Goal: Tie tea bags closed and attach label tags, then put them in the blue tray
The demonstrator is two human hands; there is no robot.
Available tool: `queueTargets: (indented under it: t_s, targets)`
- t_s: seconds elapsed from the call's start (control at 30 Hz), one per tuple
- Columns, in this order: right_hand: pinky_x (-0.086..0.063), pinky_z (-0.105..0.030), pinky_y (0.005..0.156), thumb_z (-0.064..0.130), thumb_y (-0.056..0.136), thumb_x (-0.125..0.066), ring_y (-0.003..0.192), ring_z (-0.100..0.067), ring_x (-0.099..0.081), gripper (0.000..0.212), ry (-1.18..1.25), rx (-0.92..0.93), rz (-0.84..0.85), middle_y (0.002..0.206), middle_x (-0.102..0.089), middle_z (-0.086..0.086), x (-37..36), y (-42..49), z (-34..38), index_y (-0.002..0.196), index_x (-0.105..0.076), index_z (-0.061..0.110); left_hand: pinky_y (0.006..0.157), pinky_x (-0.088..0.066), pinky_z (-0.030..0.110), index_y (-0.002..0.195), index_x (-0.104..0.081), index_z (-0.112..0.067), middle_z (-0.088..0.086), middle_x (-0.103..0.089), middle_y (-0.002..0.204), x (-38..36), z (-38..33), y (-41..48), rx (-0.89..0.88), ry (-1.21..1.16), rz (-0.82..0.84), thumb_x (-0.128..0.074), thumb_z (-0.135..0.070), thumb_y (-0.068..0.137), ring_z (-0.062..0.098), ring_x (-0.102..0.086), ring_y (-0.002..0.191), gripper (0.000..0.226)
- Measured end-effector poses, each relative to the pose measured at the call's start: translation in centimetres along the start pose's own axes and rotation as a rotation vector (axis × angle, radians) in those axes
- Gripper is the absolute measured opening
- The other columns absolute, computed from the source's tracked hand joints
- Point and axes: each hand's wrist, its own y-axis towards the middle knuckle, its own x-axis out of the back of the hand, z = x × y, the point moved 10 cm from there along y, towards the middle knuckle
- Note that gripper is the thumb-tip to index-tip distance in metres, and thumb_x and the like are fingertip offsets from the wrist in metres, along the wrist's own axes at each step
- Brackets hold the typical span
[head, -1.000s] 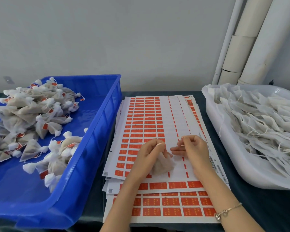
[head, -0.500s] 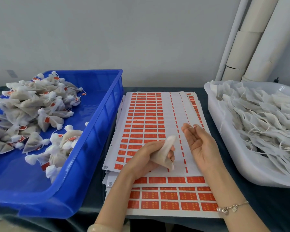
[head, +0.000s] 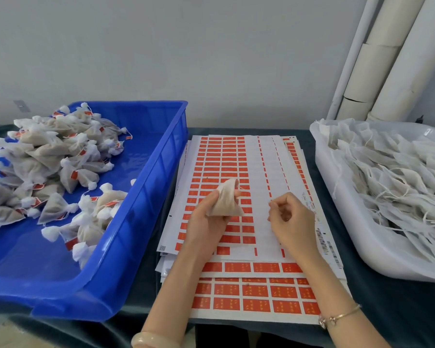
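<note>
Tea bag [head: 226, 200], a soft gauzy mesh pouch, sits pinched in the left hand [head: 206, 222] over glossy orange label sheets [head: 221, 156], with the blue plastic tray [head: 141, 217] at 9 o'clock, while the right hand [head: 291, 219] at 3 o'clock curls, its grasp unclear.

White mesh tea bag [head: 226, 200]: brownish fill, mouth up, gripped in left hand [head: 206, 222] above orange label sheets [head: 221, 156].
Blue plastic tray [head: 161, 156]: at left, heaped with tied, tagged bags [head: 48, 156].

Print on the label sheets [head: 219, 159] and barcode strip [head: 323, 238] is unreadably small.
</note>
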Motion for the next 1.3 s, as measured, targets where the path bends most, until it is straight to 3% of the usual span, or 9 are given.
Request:
queueTargets:
  t_s: [0.13,0.27,0.37,0.53,0.67,0.8,0.97,1.1,1.3]
  targets:
    - [-0.044,-0.001,0.062,0.018,0.085,-0.068,0.076,0.003,-0.06,0.024,-0.042,0.216,0.134,0.067,-0.059,0.02,-1.5,-1.1,2.2,0.074,-0.052,0.033,0.075,-0.054,0.019,0.094,-0.072,-0.047,-0.014,-0.071,0.104,0.1,-1.0,-0.4,-0.117,0.256,-0.063,-0.045,-0.035,0.098,0.01,-0.066,0.103,0.03]
    - [-0.046,-0.006,0.059,0.02,0.084,-0.065,0.069,-0.004,-0.06,0.016,0.088,0.307,0.182,0.065,-0.06,0.015,-1.6,-1.7,3.8,0.074,-0.055,0.028,0.083,-0.055,0.029,0.096,-0.069,-0.027,-0.001,-0.068,0.094,0.1,-1.1,-0.5,-0.283,0.685,-0.101,-0.05,-0.029,0.099,0.017,-0.065,0.095,0.019]
    - [-0.046,-0.008,0.058,0.019,0.084,-0.062,0.066,-0.006,-0.06,0.019,0.191,0.326,0.218,0.064,-0.059,0.014,-1.8,-2.1,4.7,0.074,-0.054,0.033,0.092,-0.043,0.01,0.11,-0.064,-0.033,-0.021,-0.062,0.108,-1.4,-1.2,-0.8,-0.446,1.005,-0.065,-0.053,-0.019,0.097,-0.002,-0.053,0.109,0.022]
    - [-0.048,-0.008,0.061,0.013,0.088,-0.064,0.068,-0.005,-0.063,0.023,0.22,0.343,0.306,0.069,-0.062,0.017,-2.9,-2.9,5.1,0.08,-0.057,0.034,0.1,-0.04,0.021,0.117,-0.069,-0.019,-0.011,-0.064,0.118,-2.7,-0.8,-0.8,-0.58,1.197,0.035,-0.059,-0.014,0.094,0.009,-0.049,0.117,0.026]
    - [-0.053,-0.013,0.065,0.021,0.09,-0.062,0.075,-0.006,-0.065,0.006,0.241,0.375,0.305,0.078,-0.067,0.014,-2.9,-3.2,5.6,0.092,-0.067,0.024,0.096,-0.04,0.021,0.111,-0.071,-0.019,-0.011,-0.067,0.112,-3.2,-1.1,-1.2,-0.614,1.159,0.066,-0.055,-0.013,0.095,0.012,-0.053,0.111,0.023]
    - [-0.054,-0.017,0.066,0.031,0.089,-0.059,0.079,-0.007,-0.066,0.01,0.302,0.294,0.183,0.083,-0.07,0.016,-1.6,-2.6,5.3,0.093,-0.067,0.034,0.094,-0.047,0.022,0.119,-0.064,-0.022,-0.01,-0.065,0.113,-1.9,-1.2,-0.9,-0.451,0.944,-0.004,-0.042,-0.025,0.101,0.009,-0.058,0.11,0.028]
    - [-0.049,-0.009,0.071,0.033,0.089,-0.065,0.088,-0.003,-0.059,0.024,0.273,0.111,0.106,0.099,-0.061,0.022,-1.4,-1.6,3.0,0.111,-0.058,0.037,0.075,-0.043,0.001,0.097,-0.058,-0.039,-0.039,-0.06,0.092,-2.0,-0.9,-1.2,-0.285,0.837,-0.046,-0.034,-0.048,0.092,-0.016,-0.055,0.092,0.026]
    - [-0.047,-0.006,0.07,0.03,0.088,-0.066,0.088,0.003,-0.061,0.012,0.309,0.029,0.245,0.086,-0.066,0.028,-3.3,-1.7,2.3,0.09,-0.062,0.041,0.092,-0.048,0.016,0.122,-0.058,-0.025,-0.012,-0.062,0.116,-1.4,0.3,-0.8,-0.199,0.811,-0.008,-0.035,-0.051,0.091,0.005,-0.057,0.11,0.047]
    - [-0.046,-0.003,0.065,0.034,0.082,-0.072,0.087,0.006,-0.063,0.007,0.367,-0.073,0.203,0.085,-0.068,0.029,-2.6,-1.3,1.0,0.086,-0.067,0.038,0.07,-0.042,-0.001,0.095,-0.063,-0.044,-0.038,-0.061,0.093,-1.2,-0.3,-0.9,-0.203,0.774,-0.061,-0.048,-0.037,0.097,-0.016,-0.055,0.094,0.017]
